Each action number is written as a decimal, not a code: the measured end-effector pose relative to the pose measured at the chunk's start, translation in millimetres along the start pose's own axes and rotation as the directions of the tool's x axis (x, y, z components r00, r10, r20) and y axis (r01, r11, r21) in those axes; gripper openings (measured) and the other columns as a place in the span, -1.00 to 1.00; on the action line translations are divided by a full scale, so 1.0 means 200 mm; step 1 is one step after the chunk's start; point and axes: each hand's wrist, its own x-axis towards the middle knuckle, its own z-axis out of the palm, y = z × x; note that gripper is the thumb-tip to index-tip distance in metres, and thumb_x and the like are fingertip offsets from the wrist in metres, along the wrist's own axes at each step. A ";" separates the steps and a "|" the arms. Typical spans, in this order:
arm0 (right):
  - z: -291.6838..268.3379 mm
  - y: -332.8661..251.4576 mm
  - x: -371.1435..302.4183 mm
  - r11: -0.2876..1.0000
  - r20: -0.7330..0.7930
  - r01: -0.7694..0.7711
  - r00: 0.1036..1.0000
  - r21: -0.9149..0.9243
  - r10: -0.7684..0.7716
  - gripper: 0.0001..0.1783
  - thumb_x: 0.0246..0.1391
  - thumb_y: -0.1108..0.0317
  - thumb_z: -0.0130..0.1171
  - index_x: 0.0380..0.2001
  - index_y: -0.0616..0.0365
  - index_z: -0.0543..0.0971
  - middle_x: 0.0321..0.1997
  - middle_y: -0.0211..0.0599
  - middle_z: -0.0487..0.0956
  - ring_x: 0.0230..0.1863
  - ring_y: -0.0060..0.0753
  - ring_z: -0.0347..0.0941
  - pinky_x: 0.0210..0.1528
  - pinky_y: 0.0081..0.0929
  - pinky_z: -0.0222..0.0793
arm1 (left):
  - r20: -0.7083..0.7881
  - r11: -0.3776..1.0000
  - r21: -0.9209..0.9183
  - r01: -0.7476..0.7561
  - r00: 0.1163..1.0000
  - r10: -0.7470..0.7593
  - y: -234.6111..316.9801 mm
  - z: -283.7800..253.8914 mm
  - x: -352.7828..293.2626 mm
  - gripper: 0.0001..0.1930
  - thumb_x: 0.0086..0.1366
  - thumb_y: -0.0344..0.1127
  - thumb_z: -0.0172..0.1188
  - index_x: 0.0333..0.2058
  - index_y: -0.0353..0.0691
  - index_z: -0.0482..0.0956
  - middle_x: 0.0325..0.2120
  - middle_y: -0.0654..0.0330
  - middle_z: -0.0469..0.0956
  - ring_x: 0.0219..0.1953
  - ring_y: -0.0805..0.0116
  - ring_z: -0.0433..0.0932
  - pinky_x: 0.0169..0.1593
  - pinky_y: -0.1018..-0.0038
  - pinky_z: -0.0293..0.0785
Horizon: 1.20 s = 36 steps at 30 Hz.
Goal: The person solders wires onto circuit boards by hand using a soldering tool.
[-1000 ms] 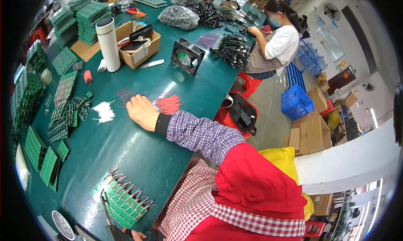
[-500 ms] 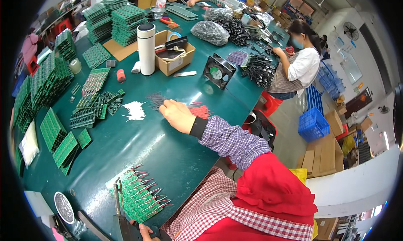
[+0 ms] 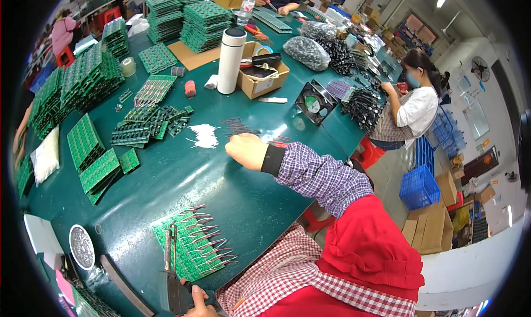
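Note:
At the near edge of the green table, my left hand point(image 3: 200, 304) is closed around a black soldering gun point(image 3: 172, 281) with two thin metal prongs. The prongs lie over a green circuit board panel point(image 3: 191, 245) with rows of short wires standing along it. Farther out, my right hand point(image 3: 247, 151) is curled closed just on the near side of loose black wires point(image 3: 239, 126); its fingertips are hidden, so what they hold cannot be seen. Short red wires point(image 3: 281, 141) lie partly behind its cuff. A bundle of white wires point(image 3: 203, 135) lies to its left.
Tall stacks of green boards point(image 3: 206, 27) stand at the back left. A white flask point(image 3: 230, 61), an open carton point(image 3: 264, 82) and a small fan point(image 3: 316, 102) stand beyond my right hand. Near left is a round dish point(image 3: 82, 247). A co-worker point(image 3: 412, 104) sits at the right.
My right hand has drawn back slightly from the black wires, toward me, and its fingers are more curled. The view has shifted. My left hand still holds the soldering gun.

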 end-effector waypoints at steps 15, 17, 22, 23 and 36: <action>-0.03 -0.03 -0.03 0.991 0.114 -0.012 0.993 -0.130 0.027 -0.96 -0.27 0.52 0.20 -0.62 0.17 0.55 -0.55 -0.09 0.57 -0.38 -0.03 0.58 -0.35 -0.21 0.49 | 0.121 0.988 -0.088 -0.125 0.983 0.135 0.15 0.04 -0.01 -0.77 0.17 -0.64 0.19 -0.16 -0.41 0.51 -0.50 0.27 0.45 -0.55 0.53 0.32 -0.43 0.58 0.29; -0.03 -0.05 -0.02 0.990 0.148 -0.014 0.988 -0.140 0.035 -0.95 -0.29 0.52 0.21 -0.62 0.16 0.56 -0.54 -0.09 0.58 -0.39 -0.05 0.59 -0.38 -0.21 0.49 | 0.121 0.990 -0.064 -0.125 0.984 0.132 0.14 0.03 -0.01 -0.75 0.20 -0.55 0.20 -0.12 -0.41 0.50 -0.48 0.22 0.49 -0.54 0.47 0.37 -0.40 0.54 0.34; -0.02 -0.10 0.03 0.934 0.125 0.012 0.991 -0.357 0.035 -0.98 -0.26 0.43 0.23 -0.64 0.04 0.62 -0.53 -0.21 0.59 -0.41 -0.19 0.60 -0.47 -0.28 0.46 | -0.004 0.952 -0.260 -0.162 0.986 0.167 0.12 0.08 -0.04 -0.65 0.11 -0.58 0.17 -0.09 -0.50 0.42 -0.24 0.03 0.54 -0.63 0.54 0.31 -0.59 0.61 0.20; -0.03 -0.11 0.04 0.928 0.084 0.003 0.996 -0.373 0.030 -0.97 -0.23 0.42 0.20 -0.61 0.05 0.61 -0.51 -0.25 0.58 -0.40 -0.24 0.57 -0.46 -0.30 0.45 | -0.023 0.956 -0.258 -0.142 0.990 0.141 0.16 0.09 -0.05 -0.64 0.11 -0.57 0.18 -0.08 -0.48 0.43 -0.24 0.02 0.54 -0.63 0.53 0.32 -0.58 0.60 0.21; 0.09 -0.66 0.28 0.853 -0.258 0.219 0.960 0.474 -0.103 -0.83 -0.11 0.57 0.23 -0.40 0.16 0.49 -0.40 -0.29 0.41 -0.33 -0.20 0.42 -0.35 -0.33 0.37 | -0.059 0.970 -0.206 -0.130 0.991 0.121 0.18 0.03 0.04 -0.58 0.02 -0.68 0.19 -0.07 -0.48 0.46 -0.26 -0.01 0.55 -0.62 0.44 0.41 -0.57 0.55 0.32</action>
